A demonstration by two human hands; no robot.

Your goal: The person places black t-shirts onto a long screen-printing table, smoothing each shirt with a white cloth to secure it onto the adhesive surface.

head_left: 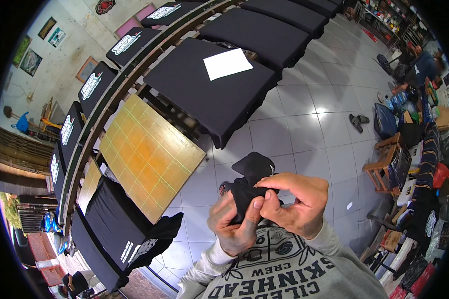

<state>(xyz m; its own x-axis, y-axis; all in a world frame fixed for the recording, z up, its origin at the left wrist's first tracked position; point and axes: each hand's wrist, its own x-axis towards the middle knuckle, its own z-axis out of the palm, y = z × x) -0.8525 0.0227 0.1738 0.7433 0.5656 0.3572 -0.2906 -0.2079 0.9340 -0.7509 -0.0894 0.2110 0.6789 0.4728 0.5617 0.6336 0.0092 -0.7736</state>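
My left hand and my right hand are close together in front of my chest, fingers pinched. Between them they grip a bunched piece of black cloth; part of it sticks up and away above the fingers. The folds hide its full shape. To the left of my hands lies a bare yellowish board marked with a grid of lines. Beyond it a board is covered by a black shirt, with a white sheet lying on top.
More black shirts cover boards along a long rail; those on its far side bear white prints. At near left, another black shirt drapes over a board. Sandals lie on the tiled floor. A wooden chair and clutter line the right.
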